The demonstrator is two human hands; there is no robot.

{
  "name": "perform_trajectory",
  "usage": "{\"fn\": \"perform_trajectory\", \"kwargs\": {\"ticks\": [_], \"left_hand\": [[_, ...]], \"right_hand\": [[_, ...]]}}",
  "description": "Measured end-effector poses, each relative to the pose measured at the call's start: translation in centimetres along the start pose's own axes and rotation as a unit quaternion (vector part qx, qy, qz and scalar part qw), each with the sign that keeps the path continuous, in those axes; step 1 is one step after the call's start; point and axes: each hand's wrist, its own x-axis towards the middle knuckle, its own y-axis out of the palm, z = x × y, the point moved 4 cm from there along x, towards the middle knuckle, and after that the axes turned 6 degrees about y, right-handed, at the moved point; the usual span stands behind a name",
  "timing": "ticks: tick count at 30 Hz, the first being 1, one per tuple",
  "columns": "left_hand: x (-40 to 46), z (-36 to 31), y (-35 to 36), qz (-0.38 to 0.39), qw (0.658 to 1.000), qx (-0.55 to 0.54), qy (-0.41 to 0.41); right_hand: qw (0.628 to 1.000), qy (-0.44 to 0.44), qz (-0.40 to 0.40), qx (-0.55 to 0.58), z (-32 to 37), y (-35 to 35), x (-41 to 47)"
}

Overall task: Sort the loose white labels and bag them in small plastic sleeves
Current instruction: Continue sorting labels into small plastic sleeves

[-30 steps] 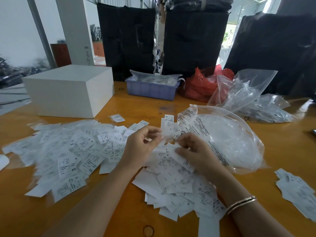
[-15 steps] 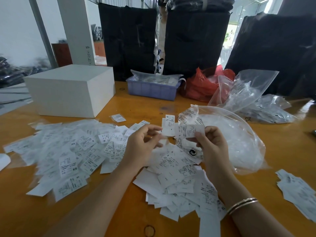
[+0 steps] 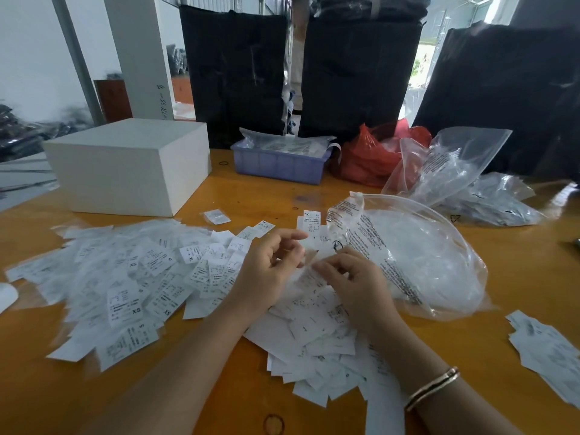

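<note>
Loose white labels (image 3: 317,343) lie heaped on the orange table (image 3: 518,277) just below my hands. My left hand (image 3: 268,274) hovers over the heap with curled fingers, pinching a small pale sleeve (image 3: 309,259) that is blurred. My right hand (image 3: 357,284) is close beside it, fingers curled on a white label at that sleeve's edge. Whether the label is inside the sleeve is hidden by blur. Sleeved labels (image 3: 125,277) marked XS, S and XL spread to the left. A large clear bag (image 3: 430,262) of plastic sleeves lies to the right.
A white box (image 3: 131,164) stands at the back left and a purple tray (image 3: 279,164) behind the hands. A red bag (image 3: 367,158) and more clear bags (image 3: 455,164) sit at the back right. A small label stack (image 3: 549,350) lies at the right edge.
My right hand, which held a label up in front of the clear bag half a second ago, has come down and left to meet my left hand. The left hand stayed in place.
</note>
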Motion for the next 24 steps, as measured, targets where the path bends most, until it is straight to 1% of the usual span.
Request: {"fn": "perform_trajectory", "kwargs": {"ticks": [2,4,5,7,11,13,15,17,21,24], "left_hand": [[-0.2,0.1,0.2,0.034,0.999,-0.023,-0.034],[-0.2,0.2,0.3,0.05,0.998,0.012,-0.03],[-0.2,0.2,0.3,0.047,0.998,0.033,-0.018],[0.0,0.1,0.2,0.029,0.999,0.037,-0.007],[0.1,-0.1,-0.2,0.006,0.998,0.054,0.01],[0.1,-0.5,-0.2,0.001,0.998,0.061,0.017],[0.0,-0.5,-0.2,-0.005,0.998,0.067,0.02],[0.1,-0.4,-0.3,-0.008,0.997,0.068,0.019],[0.1,-0.3,-0.3,-0.005,0.998,0.064,0.018],[0.1,-0.3,-0.2,0.004,0.998,0.06,0.02]], "right_hand": [[1.0,0.004,-0.006,0.011,-0.1,-0.3,0.0],[1.0,-0.004,-0.008,0.008,-0.1,-0.3,0.0],[1.0,-0.01,-0.014,0.005,0.0,-0.4,0.0],[0.999,-0.024,-0.048,0.01,0.2,-0.7,0.0],[0.98,-0.037,-0.155,0.117,0.1,-2.3,-0.4],[0.966,-0.023,-0.175,0.19,-0.1,-2.9,-0.7],[0.951,-0.018,-0.172,0.256,-0.1,-3.1,-0.8],[0.942,-0.02,-0.158,0.294,0.0,-3.0,-0.8],[0.948,-0.03,-0.131,0.288,0.1,-2.6,-0.8],[0.953,-0.041,-0.129,0.271,0.1,-2.6,-0.7]]}}
